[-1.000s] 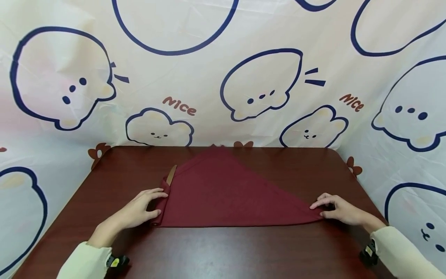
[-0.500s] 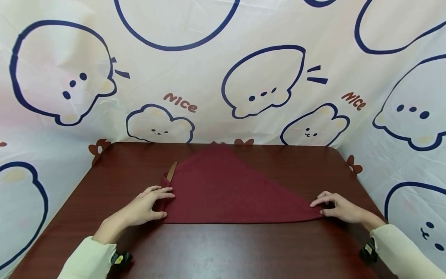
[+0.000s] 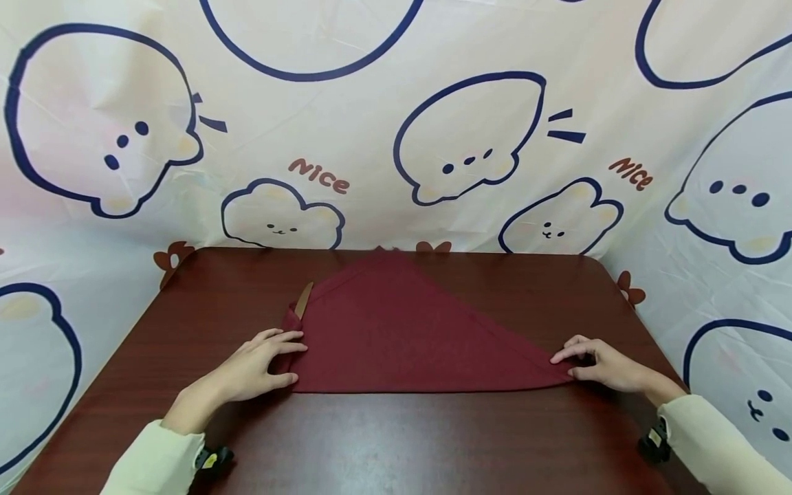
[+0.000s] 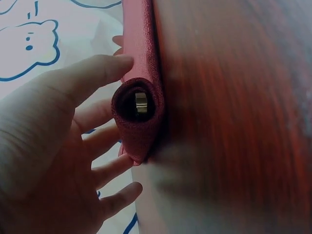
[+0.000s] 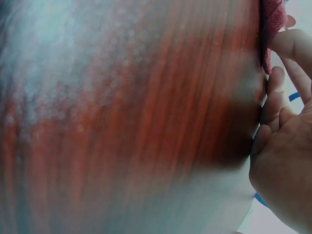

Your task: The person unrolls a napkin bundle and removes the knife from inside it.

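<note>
Cloth [image 3: 402, 330], tip at table's [image 3: 396, 440] far edge

And here on the pale backdrop [image 3: 353, 130], left of centre, comes one reddish-brown "Nice" [image 3: 318, 177], its letters sloping down to the right! Over on the right, the same backdrop carries a second "Nice" [image 3: 631, 174], matching in colour and slant.

The dark red cloth [image 3: 396, 330] looks matt and finely grainy to me; inside its rolled end a golden piece [image 4: 141, 103] gleams like metal. The wood-grained table [image 3: 396, 447] shines glossily, the creased backdrop [image 3: 346, 124] only faintly.
</note>
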The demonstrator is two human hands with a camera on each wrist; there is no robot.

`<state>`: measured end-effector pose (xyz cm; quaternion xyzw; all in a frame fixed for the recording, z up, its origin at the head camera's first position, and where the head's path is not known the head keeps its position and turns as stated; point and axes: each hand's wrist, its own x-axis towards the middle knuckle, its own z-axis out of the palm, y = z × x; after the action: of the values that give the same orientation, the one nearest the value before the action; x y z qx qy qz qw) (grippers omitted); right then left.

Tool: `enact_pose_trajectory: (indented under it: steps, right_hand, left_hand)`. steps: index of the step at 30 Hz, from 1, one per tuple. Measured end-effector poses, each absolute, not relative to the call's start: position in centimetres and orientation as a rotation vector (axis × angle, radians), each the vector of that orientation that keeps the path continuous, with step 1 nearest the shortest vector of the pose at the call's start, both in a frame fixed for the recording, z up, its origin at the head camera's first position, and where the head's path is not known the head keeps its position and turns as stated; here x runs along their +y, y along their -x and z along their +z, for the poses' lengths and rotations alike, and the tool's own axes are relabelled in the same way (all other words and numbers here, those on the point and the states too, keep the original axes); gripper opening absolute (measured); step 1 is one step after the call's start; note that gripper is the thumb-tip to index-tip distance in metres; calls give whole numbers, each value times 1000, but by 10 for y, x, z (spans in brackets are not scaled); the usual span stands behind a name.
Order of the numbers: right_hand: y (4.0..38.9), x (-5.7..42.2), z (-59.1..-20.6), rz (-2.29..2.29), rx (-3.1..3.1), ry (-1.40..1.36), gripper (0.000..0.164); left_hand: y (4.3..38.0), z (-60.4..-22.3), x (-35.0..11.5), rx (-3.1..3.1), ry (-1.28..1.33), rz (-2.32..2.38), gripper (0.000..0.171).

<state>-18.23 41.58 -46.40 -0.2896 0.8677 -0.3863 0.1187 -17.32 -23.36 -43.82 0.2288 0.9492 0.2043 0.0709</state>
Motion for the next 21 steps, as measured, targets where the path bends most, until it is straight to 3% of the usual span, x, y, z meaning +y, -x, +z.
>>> enact_pose_trajectory:
  steps: [6,21]
  right_hand:
    - [182,417,-464,-1125,2534,844,26]
    - [182,415,-464,-1136,2532,851,25]
  left_hand:
    - [172,-439,-233,2889,-673,610,40]
    - [168,-433,-235,2920,-612,603,45]
